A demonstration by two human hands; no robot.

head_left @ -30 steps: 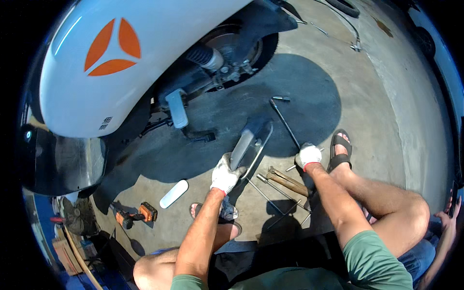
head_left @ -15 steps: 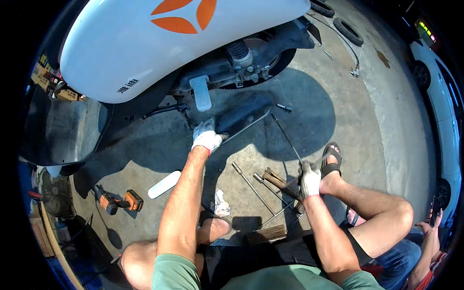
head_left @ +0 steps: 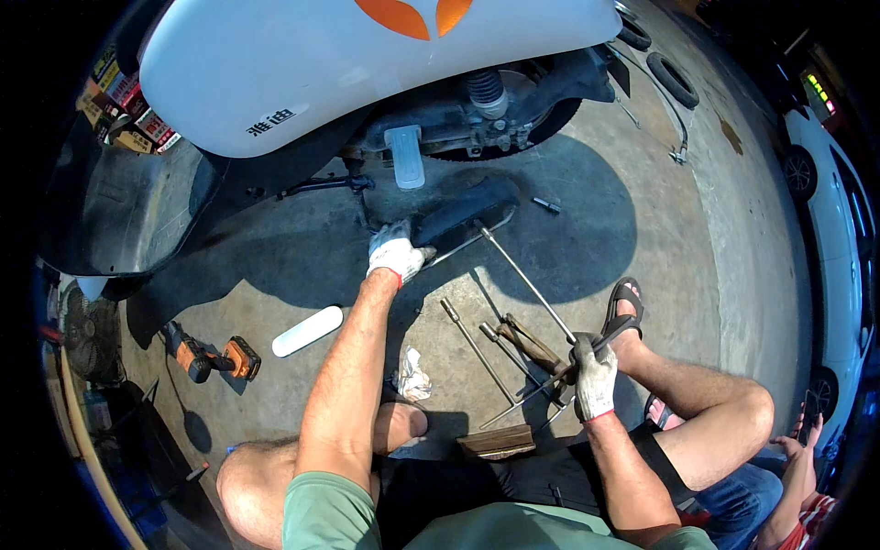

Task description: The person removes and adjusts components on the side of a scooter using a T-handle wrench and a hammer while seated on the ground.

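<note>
My left hand (head_left: 396,252), in a white glove with dark fingertips, is closed on the near left end of a long dark padded-looking part (head_left: 463,213) whose exact kind I cannot make out. A thin metal bar (head_left: 458,250) runs along its near edge. My right hand (head_left: 594,371), also gloved, grips the cross handle of a T-handle socket wrench (head_left: 532,284). The wrench's long shaft slants up to the left, and its tip meets the dark part near its right half. Beyond my hands stands a white scooter (head_left: 348,82) with a silver foot peg (head_left: 406,160).
Near my right hand lie another T-handle wrench (head_left: 477,351), a hammer-like tool (head_left: 527,344) and a wooden block (head_left: 495,442). Left are a white oblong piece (head_left: 307,331), a crumpled cloth (head_left: 414,376) and an orange-black cordless drill (head_left: 197,356). A loose socket (head_left: 546,205) lies beyond. Another person sits at right.
The wrench in my right hand has swung so its tip moved left onto the dark part. My right hand has shifted slightly down and right. My left hand keeps its hold.
</note>
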